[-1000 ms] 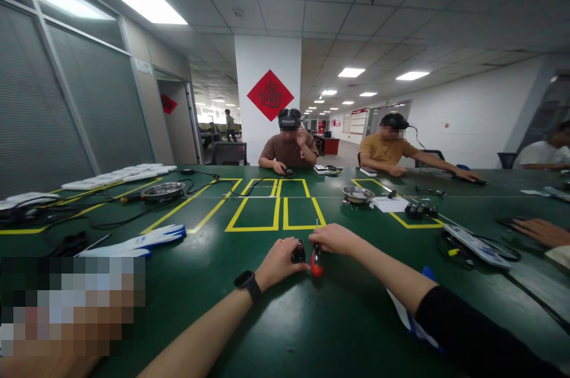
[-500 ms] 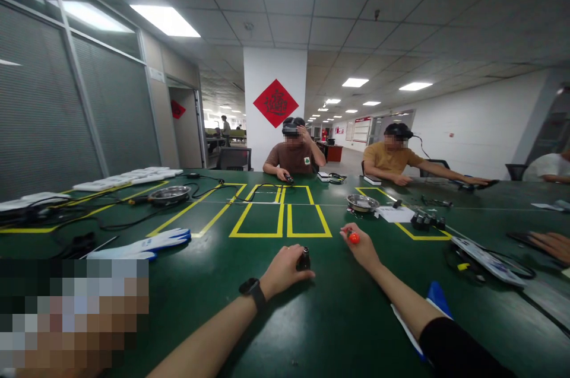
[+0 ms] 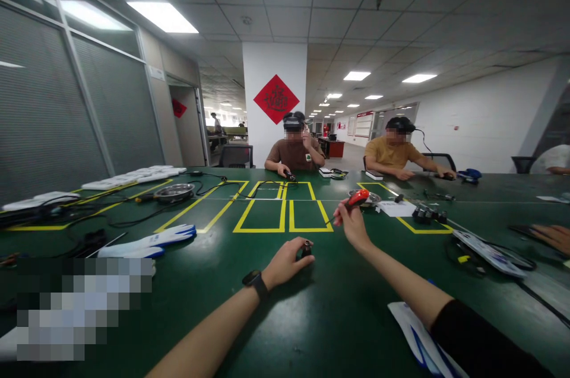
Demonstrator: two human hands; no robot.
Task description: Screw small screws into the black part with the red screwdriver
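Observation:
My left hand (image 3: 287, 262), with a dark watch on its wrist, is closed around a small dark cylinder with a metallic top (image 3: 306, 248). The cylinder stands upright at the tabletop; its lower part is hidden by my fingers. Farther forward and to the right, my right hand (image 3: 354, 228) grips a screwdriver (image 3: 357, 197) with a red and black handle. Its thin dark shaft slants down to the left, toward the yellow tape. The screwdriver is above the table, apart from the cylinder.
White-and-blue gloves lie at left (image 3: 151, 241) and under my right forearm (image 3: 412, 327). Metal bowls (image 3: 175, 192), cables, white paper (image 3: 396, 209), black parts (image 3: 430, 215) and a white power strip (image 3: 487, 253) are on the green table (image 3: 267, 318). Co-workers sit across and at right.
The screwdriver has swung in my right hand: its handle, earlier seen end-on, now points up and right, with the shaft showing. My left hand stays around the cylinder.

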